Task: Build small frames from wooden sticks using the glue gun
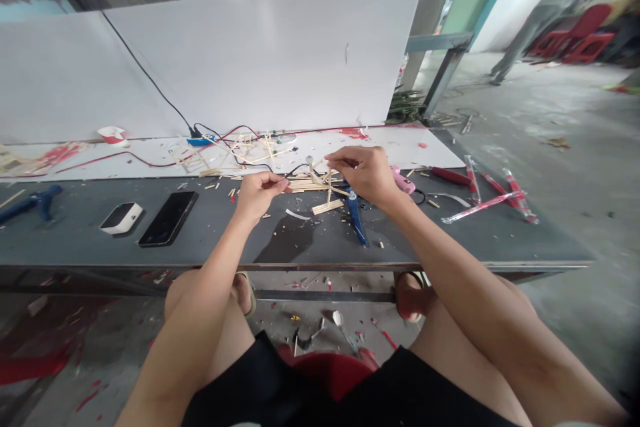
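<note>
Where the grey worktop (pixel 75 233) runs out to the left, a blue glue gun (pixel 30 201) lies near its edge, then a small white box (pixel 121 217) just beside a black phone (pixel 169 217). The left hand (pixel 257 193) has its fingers pinched together on the left end of a small frame of thin wooden sticks (pixel 313 181). The right hand (pixel 365 172) grips the frame's top, fingers closed on what seems to be one stick, though that is hard to tell. The frame sits between both hands, over loose sticks near a blue-handled tool (pixel 356 217). Red-wrapped packets (pixel 487 195) lie farther right.
</note>
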### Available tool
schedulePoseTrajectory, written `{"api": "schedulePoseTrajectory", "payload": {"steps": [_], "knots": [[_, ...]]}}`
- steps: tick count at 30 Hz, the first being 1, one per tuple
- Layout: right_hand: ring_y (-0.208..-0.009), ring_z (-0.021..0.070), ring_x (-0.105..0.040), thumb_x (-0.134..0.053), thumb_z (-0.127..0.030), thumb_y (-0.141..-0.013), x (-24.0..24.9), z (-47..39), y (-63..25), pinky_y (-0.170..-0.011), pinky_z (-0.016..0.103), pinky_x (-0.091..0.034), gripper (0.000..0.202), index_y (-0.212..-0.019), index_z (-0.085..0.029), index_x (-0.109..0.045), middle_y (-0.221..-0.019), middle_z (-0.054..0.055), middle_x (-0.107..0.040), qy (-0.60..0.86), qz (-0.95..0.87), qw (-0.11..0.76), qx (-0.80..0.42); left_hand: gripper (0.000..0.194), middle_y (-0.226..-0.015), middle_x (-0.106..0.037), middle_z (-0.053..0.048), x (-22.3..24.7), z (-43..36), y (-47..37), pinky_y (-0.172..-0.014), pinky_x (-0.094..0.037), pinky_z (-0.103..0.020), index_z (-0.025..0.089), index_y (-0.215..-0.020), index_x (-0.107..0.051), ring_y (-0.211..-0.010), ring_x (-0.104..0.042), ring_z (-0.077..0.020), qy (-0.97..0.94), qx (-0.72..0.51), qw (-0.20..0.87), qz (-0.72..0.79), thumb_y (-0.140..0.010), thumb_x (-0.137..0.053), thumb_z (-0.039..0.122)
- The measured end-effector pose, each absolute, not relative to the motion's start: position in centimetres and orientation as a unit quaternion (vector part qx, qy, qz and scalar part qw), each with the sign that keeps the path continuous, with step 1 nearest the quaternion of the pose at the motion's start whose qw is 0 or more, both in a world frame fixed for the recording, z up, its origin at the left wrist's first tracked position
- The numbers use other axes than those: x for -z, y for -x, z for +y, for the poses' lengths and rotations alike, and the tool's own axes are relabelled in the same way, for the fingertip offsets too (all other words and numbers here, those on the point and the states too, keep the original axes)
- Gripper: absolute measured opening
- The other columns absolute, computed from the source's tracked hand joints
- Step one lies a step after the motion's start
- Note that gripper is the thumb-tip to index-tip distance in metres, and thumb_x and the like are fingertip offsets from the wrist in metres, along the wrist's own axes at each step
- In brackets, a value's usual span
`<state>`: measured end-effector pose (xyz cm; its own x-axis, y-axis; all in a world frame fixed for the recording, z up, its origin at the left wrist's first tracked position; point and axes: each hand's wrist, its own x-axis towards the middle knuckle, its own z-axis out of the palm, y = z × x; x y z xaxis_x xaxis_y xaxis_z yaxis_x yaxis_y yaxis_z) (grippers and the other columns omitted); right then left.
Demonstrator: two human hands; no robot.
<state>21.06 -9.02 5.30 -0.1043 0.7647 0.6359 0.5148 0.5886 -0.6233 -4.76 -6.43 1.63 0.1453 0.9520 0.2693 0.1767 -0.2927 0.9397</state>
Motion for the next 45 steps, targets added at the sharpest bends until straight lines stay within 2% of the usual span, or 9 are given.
{"api": "schedulePoseTrajectory", "payload": {"steps": [14, 20, 27, 29, 31, 33, 35, 40, 45], "knots": [[-0.071, 0.0172, -0.062, -0.066, -0.031, -0.087, -5.31, -9.03, -21.13, -0.065, 0.034, -0.048, 0.02, -0.094, -0.02, -0.081, -0.084, 0.005, -0.076, 0.441, -0.736, 0.5, -0.115, 0.017, -0.064, -0.064, -0.001, -1.4, -6.31, 4.55, -0.063, -0.048, -0.029, 0.017, -0.078, -0.063, -0.058, -0.065, -0.0155, -0.686, -0.489, 0.346, 0.414, -0.082, -0.068, 0.033], [-0.071, 0.0167, -0.062, -0.066, -0.03, -0.087, -5.26, -8.95, -21.18, -0.064, 0.034, -0.048, 0.02, -0.093, -0.02, -0.081, -0.084, 0.005, -0.077, 0.439, -0.735, 0.504, -0.119, 0.021, -0.072, -0.067, -0.001, -1.54, -6.44, 4.59, -0.063, -0.05, -0.03, 0.017, -0.09, -0.066, -0.058, -0.066, -0.0156, -0.673, -0.489, 0.366, 0.417, -0.077, -0.073, 0.031], [-0.07, 0.0166, -0.062, -0.066, -0.028, -0.086, -5.42, -9.18, -21.14, -0.063, 0.034, -0.048, 0.018, -0.092, -0.02, -0.081, -0.085, 0.005, -0.077, 0.431, -0.735, 0.509, -0.124, 0.022, -0.049, -0.051, 0.006, -1.71, -6.84, 4.77, -0.065, -0.054, -0.032, 0.021, -0.108, -0.067, -0.044, -0.053, -0.0132, -0.678, -0.486, 0.332, 0.441, -0.09, -0.06, 0.032], [-0.07, 0.0163, -0.062, -0.066, -0.028, -0.086, -5.45, -9.23, -21.15, -0.064, 0.034, -0.048, 0.018, -0.092, -0.02, -0.081, -0.085, 0.004, -0.077, 0.43, -0.734, 0.51, -0.125, 0.027, -0.061, -0.063, 0.002, -1.54, -6.69, 4.86, -0.066, -0.054, -0.031, 0.02, -0.11, -0.068, -0.054, -0.062, -0.0148, -0.682, -0.478, 0.315, 0.455, -0.086, -0.066, 0.03], [-0.069, 0.0159, -0.061, -0.066, -0.027, -0.086, -5.45, -9.26, -21.17, -0.064, 0.034, -0.048, 0.017, -0.091, -0.02, -0.081, -0.084, 0.004, -0.077, 0.424, -0.734, 0.516, -0.123, 0.032, -0.086, -0.073, -0.005, -1.3, -6.41, 4.95, -0.071, -0.056, -0.031, 0.019, -0.109, -0.07, -0.073, -0.07, -0.0182, -0.686, -0.473, 0.306, 0.461, -0.079, -0.073, 0.027], [-0.068, 0.0155, -0.06, -0.066, -0.027, -0.087, -5.44, -9.27, -21.18, -0.062, 0.034, -0.046, 0.017, -0.092, -0.019, -0.081, -0.082, 0.005, -0.076, 0.423, -0.734, 0.517, -0.122, 0.03, -0.111, -0.073, -0.01, -1.05, -6.15, 5.01, -0.078, -0.058, -0.032, 0.017, -0.104, -0.074, -0.089, -0.072, -0.0213, -0.688, -0.48, 0.299, 0.456, -0.076, -0.076, 0.027], [-0.067, 0.0154, -0.059, -0.066, -0.027, -0.087, -5.45, -9.31, -21.19, -0.061, 0.033, -0.045, 0.018, -0.092, -0.019, -0.081, -0.081, 0.005, -0.076, 0.43, -0.733, 0.514, -0.12, 0.026, -0.12, -0.072, -0.012, -0.89, -6.02, 5.02, -0.083, -0.059, -0.035, 0.016, -0.1, -0.077, -0.096, -0.072, -0.0231, -0.68, -0.497, 0.296, 0.451, -0.077, -0.075, 0.029], [-0.068, 0.0158, -0.059, -0.066, -0.029, -0.087, -5.57, -9.49, -21.16, -0.062, 0.033, -0.046, 0.019, -0.092, -0.018, -0.081, -0.081, 0.005, -0.075, 0.442, -0.733, 0.504, -0.115, 0.028, -0.086, -0.078, -0.01, -1.0, -6.32, 4.86, -0.078, -0.059, -0.037, 0.012, -0.1, -0.077, -0.082, -0.074, -0.0239, -0.647, -0.501, 0.343, 0.462, -0.082, -0.07, 0.032], [-0.066, 0.0153, -0.058, -0.066, -0.028, -0.086, -5.74, -9.64, -21.14, -0.061, 0.032, -0.044, 0.018, -0.091, -0.017, -0.081, -0.077, 0.005, -0.073, 0.444, -0.732, 0.505, -0.114, 0.023, -0.071, -0.074, -0.006, -1.22, -6.48, 4.77, -0.067, -0.055, -0.03, 0.013, -0.086, -0.075, -0.066, -0.069, -0.0186, -0.66, -0.493, 0.332, 0.459, -0.079, -0.073, 0.034]]}}
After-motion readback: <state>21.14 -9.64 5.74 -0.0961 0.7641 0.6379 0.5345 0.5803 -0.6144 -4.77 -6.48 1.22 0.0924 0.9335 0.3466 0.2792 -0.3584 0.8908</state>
